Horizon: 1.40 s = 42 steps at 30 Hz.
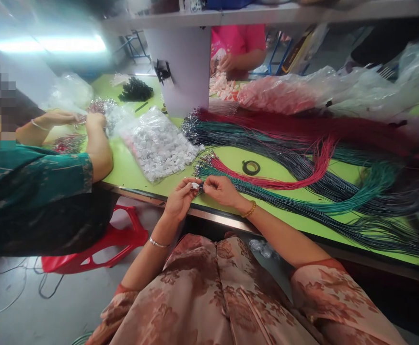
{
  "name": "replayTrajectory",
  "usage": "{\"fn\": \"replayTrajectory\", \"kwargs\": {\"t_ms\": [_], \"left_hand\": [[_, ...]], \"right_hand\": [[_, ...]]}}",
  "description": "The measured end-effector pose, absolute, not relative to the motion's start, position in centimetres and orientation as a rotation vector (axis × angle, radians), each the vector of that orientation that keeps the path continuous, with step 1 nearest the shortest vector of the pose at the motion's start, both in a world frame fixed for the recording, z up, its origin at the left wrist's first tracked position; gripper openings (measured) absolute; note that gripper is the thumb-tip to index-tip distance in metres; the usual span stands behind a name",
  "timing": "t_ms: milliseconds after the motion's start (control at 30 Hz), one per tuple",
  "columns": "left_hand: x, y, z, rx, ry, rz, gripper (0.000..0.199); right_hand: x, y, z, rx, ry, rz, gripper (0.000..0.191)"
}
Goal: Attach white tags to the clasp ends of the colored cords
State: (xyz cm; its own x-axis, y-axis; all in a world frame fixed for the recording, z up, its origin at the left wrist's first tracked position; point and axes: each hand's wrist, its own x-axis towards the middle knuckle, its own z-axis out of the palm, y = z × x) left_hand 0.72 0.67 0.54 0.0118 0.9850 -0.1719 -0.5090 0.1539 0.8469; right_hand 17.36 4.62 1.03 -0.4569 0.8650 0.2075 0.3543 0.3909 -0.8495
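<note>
Just over the table's front edge, my left hand point(179, 199) pinches a small white connector housing point(195, 185) between thumb and fingers. Right beside it, my right hand point(221, 190) is closed at the end of a dark wire, its fingertips close to the housing. How far the wire end sits in the housing is too small to tell. Behind my hands lie a bundle of red wires point(285, 183) and a bundle of green and black wires point(263, 194), metal-tipped ends to the left. A clear bag of white connector housings point(162, 146) rests to the left.
A roll of black tape point(251, 167) lies on the green table point(141, 175). Thick wire bundles point(303, 127) and bags of pink parts point(277, 93) fill the back. A co-worker in green point(37, 177) sits left by a red stool point(123, 239); another in pink point(238, 40) works opposite.
</note>
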Motion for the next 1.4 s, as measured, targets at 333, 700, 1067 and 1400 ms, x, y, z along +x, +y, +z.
{"fn": "replayTrajectory", "kwargs": {"t_ms": [333,700,1067,1400], "left_hand": [[1.3,0.8,-1.0,0.642,1.027,1.315,0.024],[2.6,-0.7,-1.6,0.778,1.216,1.397,0.022],[1.2,-1.4,-0.9,0.923,1.327,1.217,0.021],[1.7,-1.4,-0.4,0.946,1.255,1.228,0.026]], "right_hand": [[17.5,4.1,0.9,-0.932,-2.258,0.599,0.013],[17.3,2.5,-0.3,-1.027,-2.342,0.586,0.018],[18.9,9.3,-0.1,-1.199,-2.314,0.67,0.014],[19.6,11.1,-1.1,-1.126,-2.022,0.961,0.019]]}}
